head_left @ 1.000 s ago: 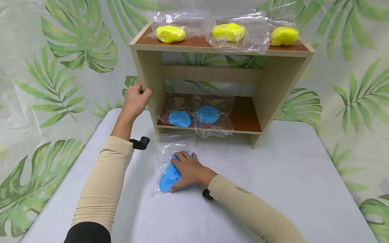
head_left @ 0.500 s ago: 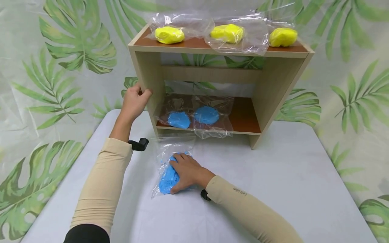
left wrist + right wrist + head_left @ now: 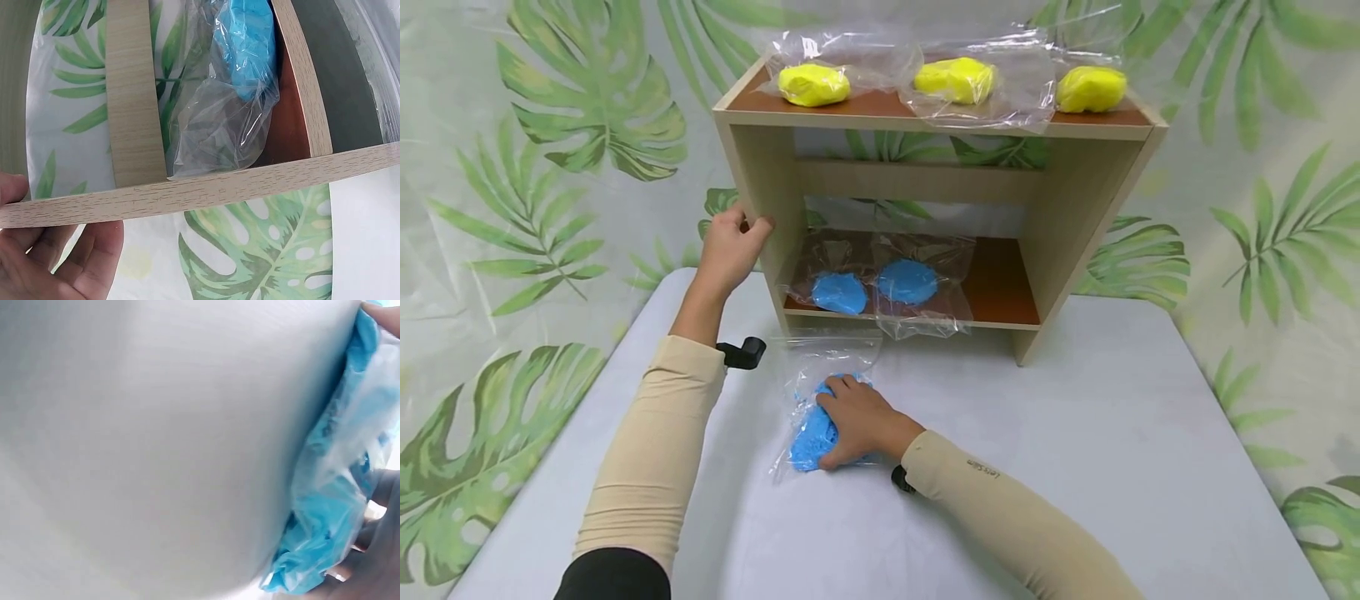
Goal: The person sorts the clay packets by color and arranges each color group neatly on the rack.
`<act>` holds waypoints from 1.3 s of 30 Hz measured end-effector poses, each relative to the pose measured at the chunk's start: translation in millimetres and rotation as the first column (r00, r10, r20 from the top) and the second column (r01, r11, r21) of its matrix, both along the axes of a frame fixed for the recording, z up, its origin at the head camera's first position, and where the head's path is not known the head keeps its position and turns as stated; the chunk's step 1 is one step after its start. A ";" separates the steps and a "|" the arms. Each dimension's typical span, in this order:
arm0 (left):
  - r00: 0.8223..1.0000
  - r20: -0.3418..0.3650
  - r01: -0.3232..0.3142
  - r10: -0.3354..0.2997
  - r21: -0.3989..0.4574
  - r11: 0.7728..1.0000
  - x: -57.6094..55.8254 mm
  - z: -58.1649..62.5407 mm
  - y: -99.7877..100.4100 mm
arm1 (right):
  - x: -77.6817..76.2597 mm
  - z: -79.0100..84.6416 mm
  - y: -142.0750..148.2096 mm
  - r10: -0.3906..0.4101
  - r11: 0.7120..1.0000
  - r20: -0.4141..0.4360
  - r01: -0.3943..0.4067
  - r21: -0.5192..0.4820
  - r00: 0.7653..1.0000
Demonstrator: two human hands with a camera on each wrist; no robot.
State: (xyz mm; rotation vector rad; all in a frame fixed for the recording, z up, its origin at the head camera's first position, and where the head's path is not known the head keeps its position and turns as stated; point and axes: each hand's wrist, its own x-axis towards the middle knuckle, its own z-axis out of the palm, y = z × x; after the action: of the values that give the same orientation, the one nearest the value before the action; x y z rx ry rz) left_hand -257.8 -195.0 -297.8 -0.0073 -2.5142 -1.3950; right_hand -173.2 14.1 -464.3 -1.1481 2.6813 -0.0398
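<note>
My left hand [image 3: 732, 247] grips the left side panel of a small wooden shelf [image 3: 940, 125]. In the left wrist view the thumb lies on the inner face of the panel [image 3: 206, 189] and the bent fingers [image 3: 100, 250] are on its outer face. On the table, a clear zip bag of bright blue clay [image 3: 810, 437] lies in front of the shelf. My right hand [image 3: 865, 421] is spread over its right side, fingers curved around the lump. From the right wrist, the bag [image 3: 325, 519] shows between thumb and fingers, and part of the clay is hidden under the palm.
Two bagged blue clay discs, one on the left [image 3: 839, 293] and another beside it [image 3: 907, 282], lie on the lower board. Three bagged yellow lumps [image 3: 955, 80] line the shelf top. White cloth covers the table [image 3: 1120, 433]; a leaf-print sheet hangs behind.
My right hand's fingers have drawn slightly closer together on the blue clay bag, and the bag's zip edge lies flatter. The left hand stays on the panel. The head view shifts a little.
</note>
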 end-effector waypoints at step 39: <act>1.000 0.012 -0.016 0.016 -0.011 1.000 -0.9 2.2 2.4 | 8.6 11.8 12.3 0.043 0.994 -0.033 -0.046 -0.099 0.999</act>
State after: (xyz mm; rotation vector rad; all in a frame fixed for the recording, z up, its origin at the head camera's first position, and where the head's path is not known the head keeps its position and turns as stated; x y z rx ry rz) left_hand -258.8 -192.5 -295.6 0.0190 -2.5258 -1.3792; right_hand -164.7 26.4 -452.6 -1.2473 2.7072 -0.1509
